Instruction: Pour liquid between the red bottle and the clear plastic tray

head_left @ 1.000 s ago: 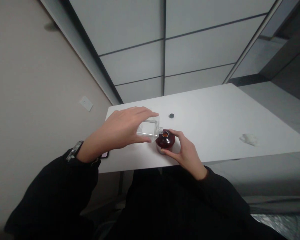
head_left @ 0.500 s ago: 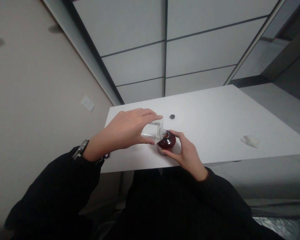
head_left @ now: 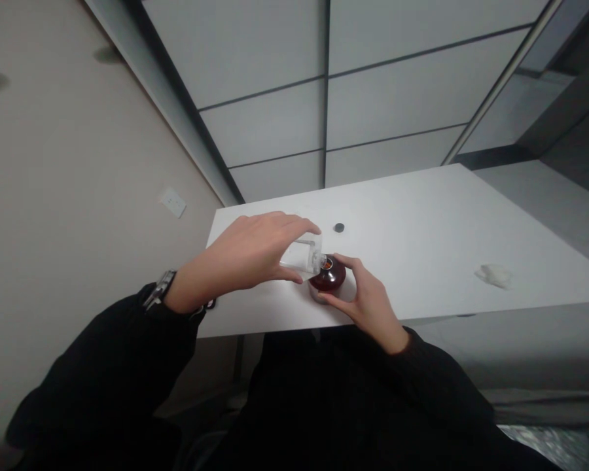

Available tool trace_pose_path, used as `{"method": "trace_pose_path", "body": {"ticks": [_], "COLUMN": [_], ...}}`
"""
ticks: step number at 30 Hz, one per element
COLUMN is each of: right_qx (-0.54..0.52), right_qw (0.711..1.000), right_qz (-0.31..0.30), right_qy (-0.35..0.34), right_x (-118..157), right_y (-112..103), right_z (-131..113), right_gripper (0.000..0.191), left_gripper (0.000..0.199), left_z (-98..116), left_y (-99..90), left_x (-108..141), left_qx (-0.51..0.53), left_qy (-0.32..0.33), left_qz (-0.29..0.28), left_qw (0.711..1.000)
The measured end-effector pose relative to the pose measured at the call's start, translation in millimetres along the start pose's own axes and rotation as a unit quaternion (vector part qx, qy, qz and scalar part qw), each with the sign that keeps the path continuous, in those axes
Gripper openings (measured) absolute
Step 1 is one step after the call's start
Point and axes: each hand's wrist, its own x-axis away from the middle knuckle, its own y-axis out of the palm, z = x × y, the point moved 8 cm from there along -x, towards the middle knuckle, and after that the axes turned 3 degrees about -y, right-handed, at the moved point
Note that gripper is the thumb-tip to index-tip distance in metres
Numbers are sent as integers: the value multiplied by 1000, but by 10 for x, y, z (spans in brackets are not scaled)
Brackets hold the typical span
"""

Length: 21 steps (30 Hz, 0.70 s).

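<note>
My left hand [head_left: 260, 252] grips a clear bottle [head_left: 302, 256], tilted nearly on its side with its neck pointing right. The bottle's mouth is at the round opening of a dark red-brown bottle [head_left: 330, 278], which stands upright near the table's front edge. Around the right side of that dark bottle are the thumb and fingers of my right hand [head_left: 370, 304]. Whether liquid is flowing between the two is too small to tell.
On the white table [head_left: 412, 229] a small dark cap [head_left: 339, 227] lies behind the bottles. Crumpled white tissue [head_left: 493, 275] is at the right. A dark object, partly hidden, sits by my left wrist. A wall with a socket [head_left: 173, 203] stands left; panelled doors stand behind.
Both hands keep their hold on the bottles. The clear bottle has shifted very slightly, and the view has moved a little.
</note>
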Motion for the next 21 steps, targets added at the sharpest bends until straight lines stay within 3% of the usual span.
{"method": "trace_pose_path", "body": {"ticks": [21], "right_qx": [-14], "right_qw": [1000], "right_qz": [-1], "right_qy": [16], "right_x": [-13], "right_y": [-11], "right_z": [-3], "right_gripper": [64], "left_gripper": [41], "left_z": [155], "left_y": [-122], "left_x": [-64], "left_qx": [-45], "left_qy": [57], "left_qz": [7], "left_qw": [997]}}
